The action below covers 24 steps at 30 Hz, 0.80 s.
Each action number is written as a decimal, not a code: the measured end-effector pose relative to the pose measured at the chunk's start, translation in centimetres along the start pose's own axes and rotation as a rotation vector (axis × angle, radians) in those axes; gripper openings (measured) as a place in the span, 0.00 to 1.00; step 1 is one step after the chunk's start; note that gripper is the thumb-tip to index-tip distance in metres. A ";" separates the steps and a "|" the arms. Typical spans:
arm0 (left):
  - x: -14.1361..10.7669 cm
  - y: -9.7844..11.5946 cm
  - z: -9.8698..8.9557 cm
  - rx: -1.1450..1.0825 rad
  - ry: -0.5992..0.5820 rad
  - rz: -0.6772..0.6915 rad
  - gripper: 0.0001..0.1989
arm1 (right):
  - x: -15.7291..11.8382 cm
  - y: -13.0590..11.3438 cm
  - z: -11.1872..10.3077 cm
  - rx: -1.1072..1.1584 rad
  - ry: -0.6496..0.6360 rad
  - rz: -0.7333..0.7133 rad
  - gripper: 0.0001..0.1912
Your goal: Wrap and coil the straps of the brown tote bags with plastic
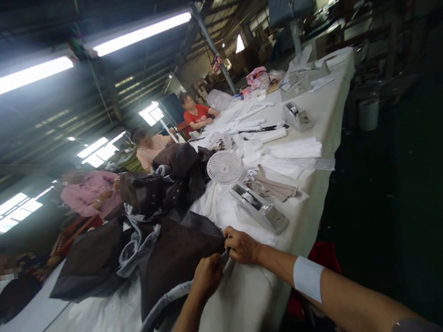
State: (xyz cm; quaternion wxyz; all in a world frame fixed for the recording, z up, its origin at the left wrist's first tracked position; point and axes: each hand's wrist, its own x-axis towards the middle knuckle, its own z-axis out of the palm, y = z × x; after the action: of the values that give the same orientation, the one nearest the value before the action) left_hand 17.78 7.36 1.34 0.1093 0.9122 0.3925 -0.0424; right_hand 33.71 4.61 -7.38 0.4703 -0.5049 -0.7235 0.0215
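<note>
My left hand (209, 275) is closed around a grey bag strap (166, 300) that looks wrapped in thin pale film. Just ahead of it, my right hand (241, 245) pinches the strap's other end near the edge of a dark brown bag (175, 244). The bag lies on the white-covered table (223, 325), and the strap curves back toward me on the left. Beyond it, more dark brown bags (154, 189) are piled up, with pale wrapped straps among them. Fingertip details are blurred.
A tape dispenser (260, 210) stands just past my right hand, beside brown strips (274, 186) and a small white fan (225, 167). White strips (289, 151) and another dispenser (297, 117) lie farther along. Several people sit along the table's far side.
</note>
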 end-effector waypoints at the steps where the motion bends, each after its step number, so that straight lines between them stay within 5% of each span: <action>1: -0.1 -0.2 0.1 0.018 0.001 -0.011 0.07 | 0.0 0.0 -0.1 0.014 0.000 -0.012 0.07; 24: 0.6 0.3 2.5 0.175 0.064 -0.074 0.10 | -0.2 0.4 0.7 -0.037 -0.065 -0.004 0.03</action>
State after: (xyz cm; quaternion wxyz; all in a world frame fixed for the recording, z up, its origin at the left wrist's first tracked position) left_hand 18.45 6.95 -1.17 0.0147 0.9040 0.4241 -0.0512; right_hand 33.48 4.98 -8.11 0.4373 -0.5109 -0.7397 0.0235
